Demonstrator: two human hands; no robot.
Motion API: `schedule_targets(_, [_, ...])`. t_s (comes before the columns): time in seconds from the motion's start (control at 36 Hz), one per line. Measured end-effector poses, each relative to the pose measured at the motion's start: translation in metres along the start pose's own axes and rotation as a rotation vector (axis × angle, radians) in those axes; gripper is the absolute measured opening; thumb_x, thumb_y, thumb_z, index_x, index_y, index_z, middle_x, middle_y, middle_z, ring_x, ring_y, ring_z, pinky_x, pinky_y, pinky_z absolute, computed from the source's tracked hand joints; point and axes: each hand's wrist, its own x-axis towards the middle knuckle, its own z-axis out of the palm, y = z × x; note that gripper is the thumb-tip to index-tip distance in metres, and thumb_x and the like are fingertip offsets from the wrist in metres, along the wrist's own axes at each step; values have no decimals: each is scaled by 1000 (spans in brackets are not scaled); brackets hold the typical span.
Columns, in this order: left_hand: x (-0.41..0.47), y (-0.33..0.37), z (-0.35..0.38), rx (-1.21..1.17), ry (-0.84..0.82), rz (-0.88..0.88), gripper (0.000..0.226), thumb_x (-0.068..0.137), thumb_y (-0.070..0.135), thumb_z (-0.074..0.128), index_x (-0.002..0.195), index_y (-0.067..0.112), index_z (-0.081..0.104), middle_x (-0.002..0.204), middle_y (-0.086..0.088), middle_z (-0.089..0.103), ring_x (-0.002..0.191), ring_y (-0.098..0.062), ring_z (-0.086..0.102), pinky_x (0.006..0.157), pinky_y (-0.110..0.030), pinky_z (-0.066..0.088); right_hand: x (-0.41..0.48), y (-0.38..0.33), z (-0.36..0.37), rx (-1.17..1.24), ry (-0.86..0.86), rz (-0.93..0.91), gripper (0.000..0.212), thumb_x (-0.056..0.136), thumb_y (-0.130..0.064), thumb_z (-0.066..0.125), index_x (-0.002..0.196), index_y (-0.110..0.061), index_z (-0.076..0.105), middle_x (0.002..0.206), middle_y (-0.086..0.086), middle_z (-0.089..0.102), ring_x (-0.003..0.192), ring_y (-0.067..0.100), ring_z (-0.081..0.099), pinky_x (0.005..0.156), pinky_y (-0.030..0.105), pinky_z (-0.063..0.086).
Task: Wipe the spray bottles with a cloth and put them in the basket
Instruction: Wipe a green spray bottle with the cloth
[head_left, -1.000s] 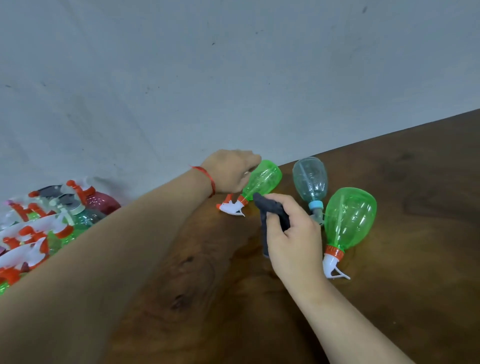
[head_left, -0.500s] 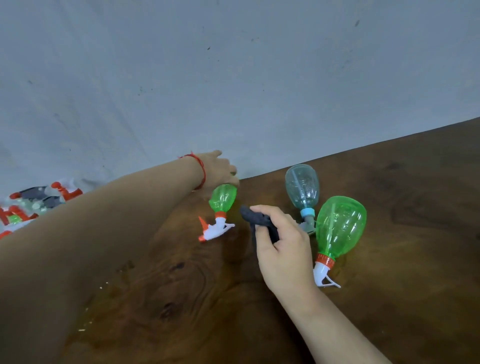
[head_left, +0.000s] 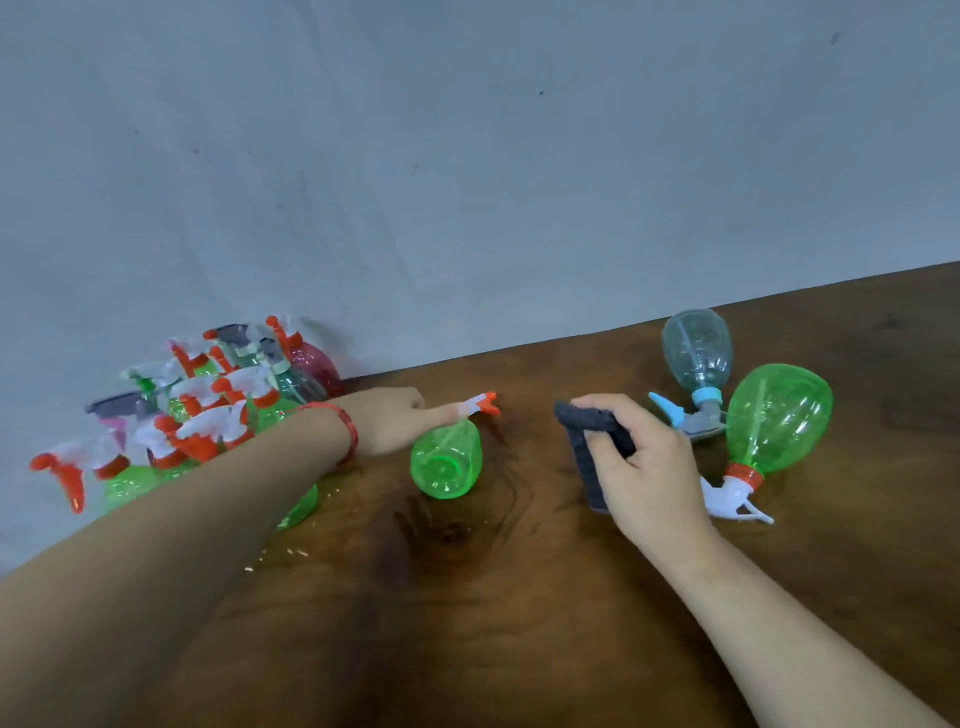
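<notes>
Left grip (head_left: 387, 423) round neck of small green bottle (head_left: 447, 462); right grip (head_left: 649, 467) tight round grey cloth (head_left: 584, 467).

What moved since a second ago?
The left hand drew the small green bottle left, away from the other two, toward the pile of bottles, turning its bottom toward the camera. The right hand still holds the cloth; the blue bottle and big green bottle have not moved.
</notes>
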Motion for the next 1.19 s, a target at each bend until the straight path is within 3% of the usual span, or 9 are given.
schedule_targets(0.06, [-25,-8,2,-177,-53,53,119,62,104,47,158,34,43,155,3,53,141,-20,52,116,-39,38,-5,-3,4,-6,-32,12,33,100,-9,62,117,-36,73,106,-20,73,105,3,67,89,32,58])
schedule_targets(0.17, [-40,-32,32,-459,-125,100,130,63,70,91,167,41,19,155,2,50,134,-13,54,117,-33,41,-12,-9,10,0,-97,37,35,101,-10,61,117,-38,73,102,-20,73,102,6,69,87,36,59])
schedule_targets(0.28, [-40,-18,64,-623,20,132,115,60,76,92,156,46,35,126,21,69,119,1,66,114,-30,45,-9,-20,20,69,-120,115,35,102,-9,59,113,-39,73,103,-24,73,104,2,68,88,32,59])
schedule_targets(0.39, [-35,0,79,-658,95,94,127,53,92,80,159,44,30,134,18,66,122,-9,66,112,-34,48,13,-32,37,86,-182,238,31,103,-12,56,108,-38,71,103,-21,71,100,5,66,85,31,57])
schedule_targets(0.58, [-21,4,95,-808,240,131,93,69,63,92,146,39,46,124,20,68,109,-2,67,86,-18,49,33,-31,66,102,-386,450,25,97,-8,52,92,-23,72,91,4,75,97,29,71,88,46,56])
schedule_targets(0.64, [-21,2,100,-888,302,183,93,67,53,96,146,41,46,124,22,66,111,1,66,93,-18,52,28,-25,68,154,-379,456,28,98,-7,52,93,-24,73,93,4,76,98,30,71,94,50,55])
schedule_targets(0.83, [-41,-16,109,-995,507,462,119,63,39,101,159,48,31,156,9,49,144,-16,52,119,-43,45,22,-24,60,477,-362,368,25,100,5,52,108,-7,73,103,20,72,96,32,71,90,44,52])
schedule_targets(1.0, [-64,-28,104,-887,554,543,119,65,26,103,160,39,33,150,29,47,140,-4,53,111,-12,41,12,-35,65,352,-370,173,35,99,11,55,110,-15,76,105,2,76,102,22,73,90,35,56])
schedule_targets(1.19, [-71,-39,115,-645,655,731,114,70,17,100,162,15,34,159,2,41,151,-17,43,122,-20,33,-1,-45,74,21,-169,-304,47,96,12,63,128,-20,74,130,-12,72,125,7,66,106,21,50])
